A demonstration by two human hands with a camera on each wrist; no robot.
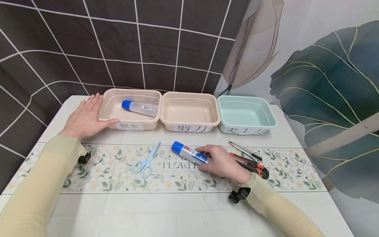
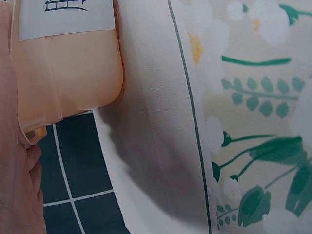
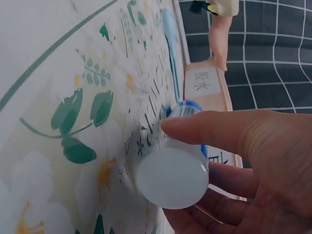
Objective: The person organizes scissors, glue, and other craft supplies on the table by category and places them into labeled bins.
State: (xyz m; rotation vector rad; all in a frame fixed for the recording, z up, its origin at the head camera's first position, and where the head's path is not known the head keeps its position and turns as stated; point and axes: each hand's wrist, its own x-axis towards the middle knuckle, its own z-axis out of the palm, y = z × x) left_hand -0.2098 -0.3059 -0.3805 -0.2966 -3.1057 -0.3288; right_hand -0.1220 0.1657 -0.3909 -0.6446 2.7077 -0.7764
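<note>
My right hand (image 1: 222, 161) holds a clear glue bottle (image 1: 188, 153) with a blue cap and blue label. It lies low over the flowered strip, cap pointing left; in the right wrist view thumb and fingers pinch its round, pale base (image 3: 173, 178). My left hand (image 1: 86, 120) rests against the left side of a beige bin (image 1: 151, 125), fingers extended along the edge and thumb on the front rim. Another blue-capped glue bottle (image 1: 143, 108) lies inside that bin. Light blue scissors (image 1: 147, 162) lie between the hands. Two utility knives, one silver-black (image 1: 245, 151), one red-black (image 1: 251, 166), lie beside the right hand.
A second beige bin (image 1: 190, 126) stands in the middle, and a light green bin (image 1: 247, 126) on the right. All three bear paper labels with Chinese characters. Behind them hangs a dark gridded cloth (image 1: 160, 42); the white table (image 1: 154, 214) has a flowered strip.
</note>
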